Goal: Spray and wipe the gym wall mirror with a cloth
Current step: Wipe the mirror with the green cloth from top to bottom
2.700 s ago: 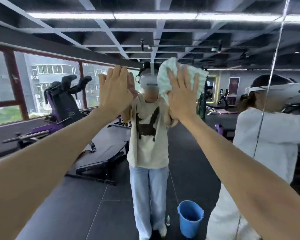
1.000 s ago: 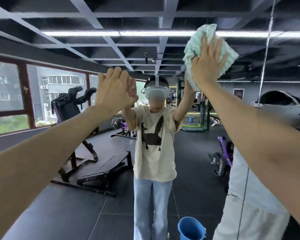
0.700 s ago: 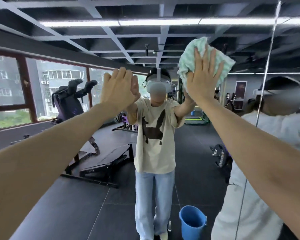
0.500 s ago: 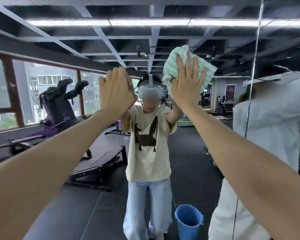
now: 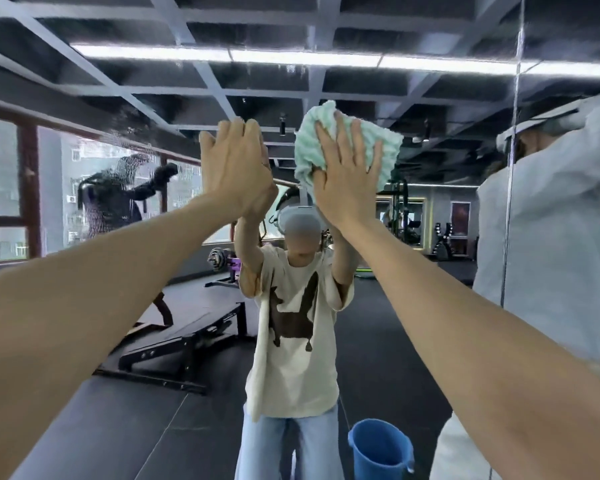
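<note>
The gym wall mirror (image 5: pixel 125 420) fills the view and reflects me with both arms raised. My right hand (image 5: pixel 347 178) presses a crumpled pale green cloth (image 5: pixel 378 143) flat against the glass above head height. The cloth sticks out above and to the right of the fingers. My left hand (image 5: pixel 236 171) rests flat and open on the mirror just left of the cloth, holding nothing. A wet, droplet-covered patch (image 5: pixel 118 178) blurs the glass at the left. No spray bottle is in sight.
A blue bucket (image 5: pixel 378 452) shows at the bottom, right of my reflected legs. A vertical mirror seam (image 5: pixel 510 202) runs down the right side, where another person in white (image 5: pixel 548 237) stands close. Reflected are a bench (image 5: pixel 187 337), gym machines and windows.
My right hand swept the cloth from head height up and right, then back down and left. Now it sits close beside my left hand, which stayed flat on the glass.
</note>
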`<state>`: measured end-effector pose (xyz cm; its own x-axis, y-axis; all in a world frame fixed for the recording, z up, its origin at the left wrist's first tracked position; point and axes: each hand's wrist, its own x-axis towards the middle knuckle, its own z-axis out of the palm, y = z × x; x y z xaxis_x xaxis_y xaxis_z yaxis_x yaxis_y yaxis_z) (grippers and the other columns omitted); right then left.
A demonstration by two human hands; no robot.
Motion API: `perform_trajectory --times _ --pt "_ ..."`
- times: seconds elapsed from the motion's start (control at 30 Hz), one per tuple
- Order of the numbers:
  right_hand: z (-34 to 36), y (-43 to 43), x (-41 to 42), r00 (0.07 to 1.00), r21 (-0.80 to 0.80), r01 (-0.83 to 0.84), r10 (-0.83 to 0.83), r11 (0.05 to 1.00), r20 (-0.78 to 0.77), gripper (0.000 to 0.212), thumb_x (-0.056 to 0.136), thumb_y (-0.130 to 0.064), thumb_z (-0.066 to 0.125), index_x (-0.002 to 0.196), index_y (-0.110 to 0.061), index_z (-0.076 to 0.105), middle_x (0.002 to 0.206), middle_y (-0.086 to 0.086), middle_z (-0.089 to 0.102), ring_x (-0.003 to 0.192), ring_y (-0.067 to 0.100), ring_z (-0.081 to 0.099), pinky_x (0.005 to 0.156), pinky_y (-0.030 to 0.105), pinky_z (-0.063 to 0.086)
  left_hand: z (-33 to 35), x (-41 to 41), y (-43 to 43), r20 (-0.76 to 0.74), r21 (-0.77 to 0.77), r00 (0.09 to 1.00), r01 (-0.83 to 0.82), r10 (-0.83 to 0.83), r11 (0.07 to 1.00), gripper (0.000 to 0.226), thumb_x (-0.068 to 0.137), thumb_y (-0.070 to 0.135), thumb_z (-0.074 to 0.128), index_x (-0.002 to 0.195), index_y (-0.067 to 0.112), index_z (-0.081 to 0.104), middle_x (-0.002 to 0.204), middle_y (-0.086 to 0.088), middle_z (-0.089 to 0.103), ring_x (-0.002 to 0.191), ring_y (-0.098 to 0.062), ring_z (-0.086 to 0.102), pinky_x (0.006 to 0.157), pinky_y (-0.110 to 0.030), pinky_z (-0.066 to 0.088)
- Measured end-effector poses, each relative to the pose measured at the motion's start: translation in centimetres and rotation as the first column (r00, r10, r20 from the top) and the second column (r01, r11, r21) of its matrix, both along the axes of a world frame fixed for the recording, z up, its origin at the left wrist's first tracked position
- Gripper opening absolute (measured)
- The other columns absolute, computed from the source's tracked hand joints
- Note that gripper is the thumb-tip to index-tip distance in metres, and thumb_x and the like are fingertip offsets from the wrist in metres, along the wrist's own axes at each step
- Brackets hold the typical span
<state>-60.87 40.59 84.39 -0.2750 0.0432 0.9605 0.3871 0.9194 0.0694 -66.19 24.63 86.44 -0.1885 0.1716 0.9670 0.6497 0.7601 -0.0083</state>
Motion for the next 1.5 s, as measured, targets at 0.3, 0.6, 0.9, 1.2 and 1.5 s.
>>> perform_trajectory --times 0.3,0.6,0.9,1.2,1.5 --pt "-10.5 1.4 0.8 1.0 -0.073 0.022 -0.023 0.997 -0.011 0.061 0.097 -0.042 0.023 0.153 -0.029 0.0 0.161 -0.002 -0.01 0.147 0.022 -0.011 0.117 0.053 -0.003 -10.5 2.5 3.1 -0.099 0.001 0.995 0.03 -0.03 1.0 0.021 0.08 0.016 0.054 0.1 0.012 0.049 0.101 -0.006 0.05 0.097 -0.024 0.044 0.084 -0.038 0.031" --pt "-13.7 1.3 1.0 0.999 -0.1 0.038 -0.037 0.994 0.006 0.063 0.1 -0.03 0.031 0.152 -0.031 -0.004 0.16 -0.004 -0.014 0.146 0.022 -0.015 0.116 0.053 -0.008 -13.9 3.0 3.0 -0.024 0.061 0.995 0.093 -0.092 0.994 0.016 0.082 0.013 0.051 0.097 0.012 0.053 0.104 -0.005 0.052 0.101 -0.024 0.046 0.087 -0.037 0.029" --pt "-8.0 0.7 0.9 1.0 -0.125 0.003 -0.006 0.992 -0.027 0.06 0.101 -0.031 0.024 0.152 -0.027 -0.008 0.16 0.0 -0.015 0.146 0.023 -0.015 0.116 0.056 -0.005 -11.2 1.7 -1.8 0.068 0.084 0.993 0.092 -0.098 0.992 0.014 0.077 0.012 0.056 0.09 0.011 0.062 0.101 -0.007 0.055 0.104 -0.025 0.046 0.094 -0.041 0.03" --pt "1.3 1.4 -0.5 0.985 0.058 0.106 -0.097 0.993 -0.142 0.059 0.098 -0.039 0.025 0.153 -0.026 0.007 0.161 -0.002 -0.003 0.147 0.027 -0.009 0.109 0.067 -0.01 -4.0 1.0 -0.2 0.019 0.127 0.991 0.13 -0.134 0.983 0.01 0.077 0.011 0.058 0.083 0.012 0.066 0.1 -0.007 0.059 0.103 -0.024 0.049 0.095 -0.042 0.032" --pt "9.0 4.6 0.8 0.982 0.195 0.021 0.016 0.981 -0.188 0.054 0.098 -0.028 0.028 0.15 -0.035 0.019 0.159 -0.008 0.015 0.148 0.021 0.008 0.112 0.065 -0.001 3.7 2.7 3.0 -0.248 0.095 0.954 0.195 -0.166 0.976 0.018 0.078 0.002 0.049 0.081 0.013 0.063 0.097 -0.006 0.061 0.1 -0.026 0.05 0.092 -0.041 0.031"
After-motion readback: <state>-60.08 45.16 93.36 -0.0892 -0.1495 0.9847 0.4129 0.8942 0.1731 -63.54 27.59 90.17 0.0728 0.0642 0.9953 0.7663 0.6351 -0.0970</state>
